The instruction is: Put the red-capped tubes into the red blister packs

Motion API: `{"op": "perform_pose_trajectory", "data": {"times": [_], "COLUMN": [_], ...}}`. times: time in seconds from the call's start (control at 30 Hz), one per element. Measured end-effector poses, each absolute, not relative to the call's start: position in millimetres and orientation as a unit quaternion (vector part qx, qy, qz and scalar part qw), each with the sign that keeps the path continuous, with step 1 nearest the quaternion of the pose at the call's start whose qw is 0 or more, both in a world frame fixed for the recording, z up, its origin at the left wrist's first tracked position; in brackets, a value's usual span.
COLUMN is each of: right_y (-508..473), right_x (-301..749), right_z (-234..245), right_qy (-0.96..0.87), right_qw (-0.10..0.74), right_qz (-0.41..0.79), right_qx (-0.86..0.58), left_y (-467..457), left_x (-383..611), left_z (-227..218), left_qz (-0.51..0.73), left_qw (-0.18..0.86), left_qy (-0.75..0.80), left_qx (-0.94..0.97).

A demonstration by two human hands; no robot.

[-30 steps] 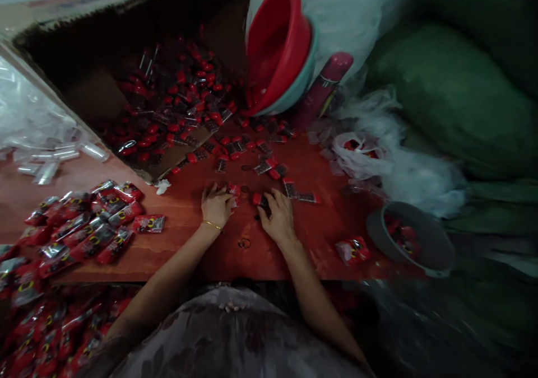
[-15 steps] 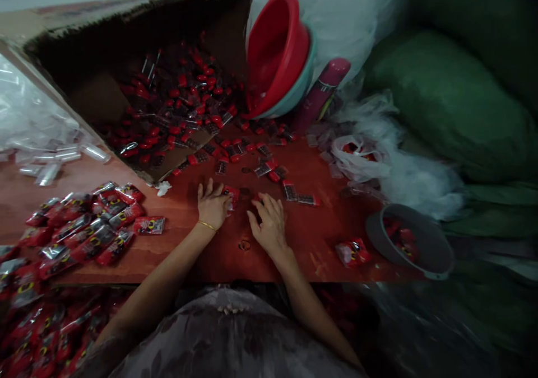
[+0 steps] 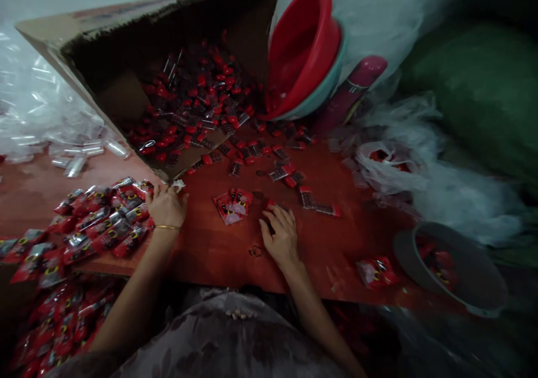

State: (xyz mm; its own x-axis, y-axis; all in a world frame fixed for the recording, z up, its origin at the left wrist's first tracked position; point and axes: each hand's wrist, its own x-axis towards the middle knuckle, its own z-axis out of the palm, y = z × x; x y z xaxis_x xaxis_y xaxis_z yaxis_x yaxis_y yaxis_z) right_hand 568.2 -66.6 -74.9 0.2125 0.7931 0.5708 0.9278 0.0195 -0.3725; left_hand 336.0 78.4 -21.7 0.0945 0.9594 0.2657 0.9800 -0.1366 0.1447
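Currently, on my remote feed, flat red wrappers (image 3: pixel 240 201) lie fanned on table (image 3: pixel 218 249), no single long axis. Right hand (image 3: pixel 281 235) nearer, just right of them; left hand (image 3: pixel 166 207) well apart to their left, at right edge of packet pile (image 3: pixel 113 215). Right thumb and fingers stand apart, small red piece (image 3: pixel 269 204) at fingertips, mostly covered; I can't tell if gripped. Left palm down, fingers loosely spread; can't tell if packet held.
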Motion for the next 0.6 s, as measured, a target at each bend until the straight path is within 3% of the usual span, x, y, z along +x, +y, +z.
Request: {"op": "perform_pose_trajectory", "data": {"times": [0.2,0.33,0.47,0.6], "right_y": [-64,-65,-64,-64], "right_x": [569,570,571,571], "right_z": [-75,-74,-73,-74], "right_qy": [-0.608,-0.597,-0.597,-0.600], "right_qw": [0.380,0.403,0.404,0.402], "right_qz": [-0.093,-0.081,-0.072,-0.073], "right_qx": [-0.690,-0.689,-0.689,-0.688], "left_y": [107,83,47,53], "left_x": [319,336,380,423], "left_z": [-35,-22,-12,-28], "left_qz": [-0.087,-0.128,-0.178,-0.110], "left_qw": [0.023,0.053,0.015,-0.072], "left_qy": [-0.686,-0.669,-0.521,-0.374], "left_qx": [-0.722,-0.730,-0.835,-0.918]}}
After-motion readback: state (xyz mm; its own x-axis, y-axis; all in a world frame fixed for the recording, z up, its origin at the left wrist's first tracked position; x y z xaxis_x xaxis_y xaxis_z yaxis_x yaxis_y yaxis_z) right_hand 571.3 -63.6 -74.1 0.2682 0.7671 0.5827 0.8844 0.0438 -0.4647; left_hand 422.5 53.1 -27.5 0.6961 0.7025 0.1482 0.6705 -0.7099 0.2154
